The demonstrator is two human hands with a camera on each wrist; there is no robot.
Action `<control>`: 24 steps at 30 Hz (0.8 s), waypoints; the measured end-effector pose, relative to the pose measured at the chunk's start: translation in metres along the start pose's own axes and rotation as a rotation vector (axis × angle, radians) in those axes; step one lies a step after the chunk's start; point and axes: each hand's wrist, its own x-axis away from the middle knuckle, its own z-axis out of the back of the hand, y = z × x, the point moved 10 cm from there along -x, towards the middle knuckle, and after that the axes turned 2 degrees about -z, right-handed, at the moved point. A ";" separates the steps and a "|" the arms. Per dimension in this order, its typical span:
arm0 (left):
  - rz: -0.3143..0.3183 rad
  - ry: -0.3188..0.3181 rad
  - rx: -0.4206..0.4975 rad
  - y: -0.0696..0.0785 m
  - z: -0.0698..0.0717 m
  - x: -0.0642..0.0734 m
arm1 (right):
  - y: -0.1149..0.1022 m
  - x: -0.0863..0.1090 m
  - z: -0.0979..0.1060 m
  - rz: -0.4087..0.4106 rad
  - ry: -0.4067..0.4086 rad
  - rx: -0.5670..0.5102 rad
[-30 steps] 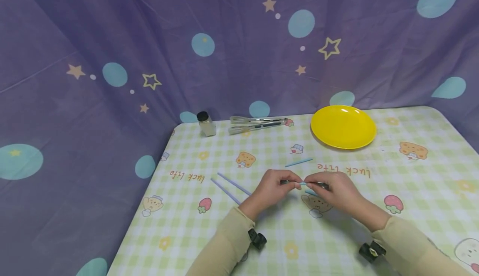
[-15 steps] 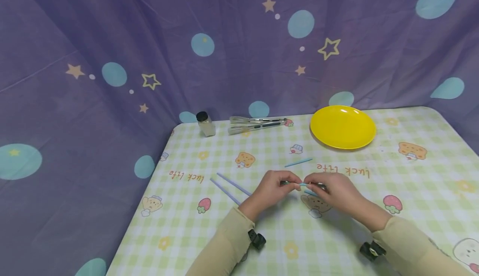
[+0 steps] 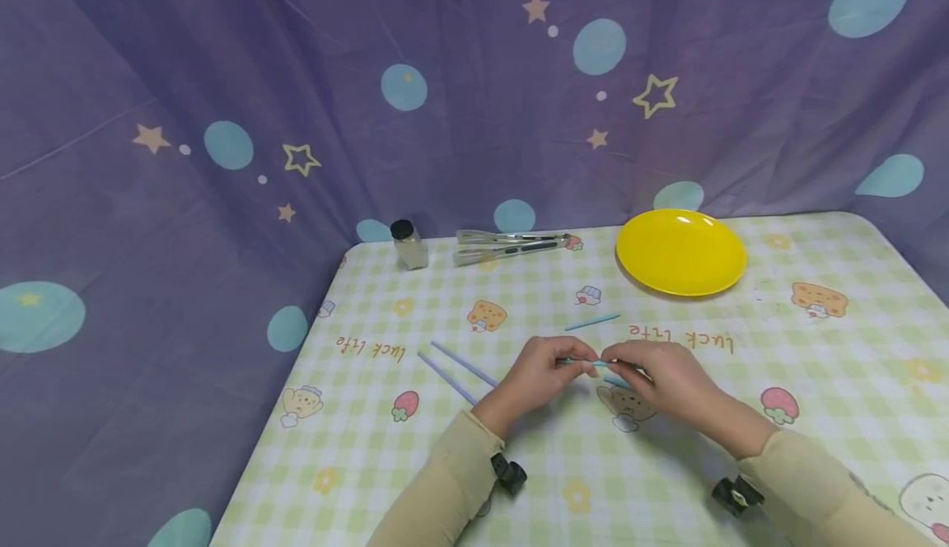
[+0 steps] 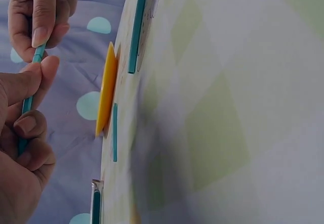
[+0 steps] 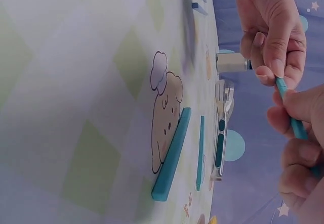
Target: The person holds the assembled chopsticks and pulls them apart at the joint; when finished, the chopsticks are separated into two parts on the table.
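Both hands meet above the table on a thin teal-blue chopstick [image 3: 599, 363]. My left hand [image 3: 539, 371] pinches it between thumb and fingers, with the other fingers curled round its lower length in the left wrist view. My right hand [image 3: 667, 376] pinches it just beyond, the two sets of fingertips close together. A seam crosses the held chopstick [image 4: 28, 104] between the hands. Below the right hand lies a thicker blue chopstick piece [image 5: 172, 155] on the cloth. Farther back rests a thinner blue piece [image 3: 591, 322]. Fingers and palms cover much of the held chopstick.
Two purple sticks [image 3: 447, 378] lie left of the left forearm, partly hidden by it. At the table's back stand a black-capped jar [image 3: 410, 246], clear-tipped tongs [image 3: 511, 248] and a yellow plate [image 3: 680, 252]. A purple curtain [image 3: 460, 151] hangs behind the checked tablecloth [image 3: 356, 465].
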 end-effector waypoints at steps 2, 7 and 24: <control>-0.004 0.008 0.002 0.002 0.001 0.000 | -0.002 0.000 0.004 0.030 0.036 0.004; -0.012 0.013 0.006 0.004 0.002 0.000 | -0.004 0.000 0.010 0.056 0.068 -0.016; -0.043 0.016 -0.065 0.009 0.002 -0.002 | 0.007 0.000 -0.002 -0.066 -0.101 -0.029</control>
